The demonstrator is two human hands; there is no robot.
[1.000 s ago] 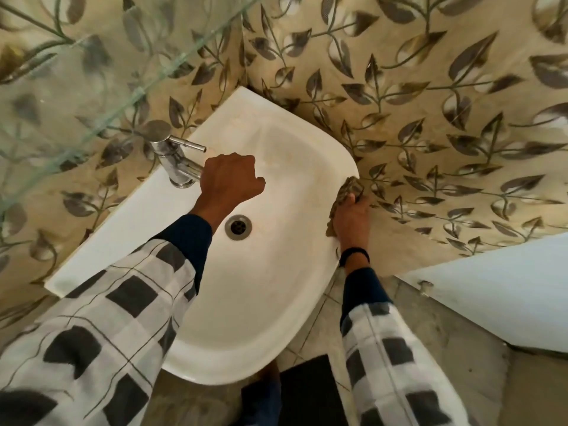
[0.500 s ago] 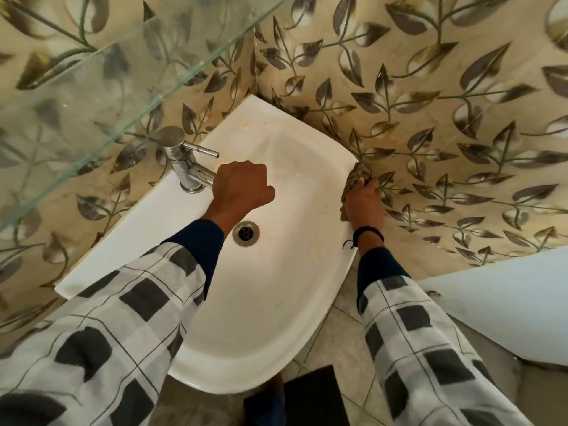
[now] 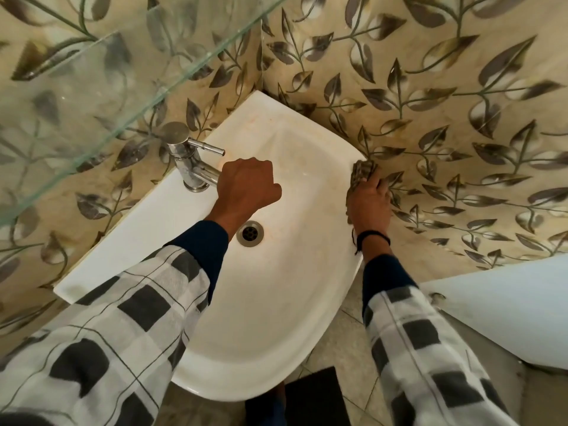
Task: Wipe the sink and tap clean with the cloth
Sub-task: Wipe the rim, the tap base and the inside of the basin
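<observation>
The right hand (image 3: 368, 204) pressed the cloth (image 3: 362, 173) under flat fingers on the sink (image 3: 276, 333) rim's far right edge; the left hand (image 3: 246, 186) curled shut around the tap (image 3: 187, 161) spout. Rim-wiping was under way; next the basin and tap need the cloth.

Left grip (image 3: 247, 186) fisted — right grip (image 3: 368, 204) clenched.

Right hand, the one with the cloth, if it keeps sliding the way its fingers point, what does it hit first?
The right hand points along the sink rim toward the far corner. The cloth under its fingers would probably meet the leaf-patterned wall first, though depth is hard to judge.
</observation>
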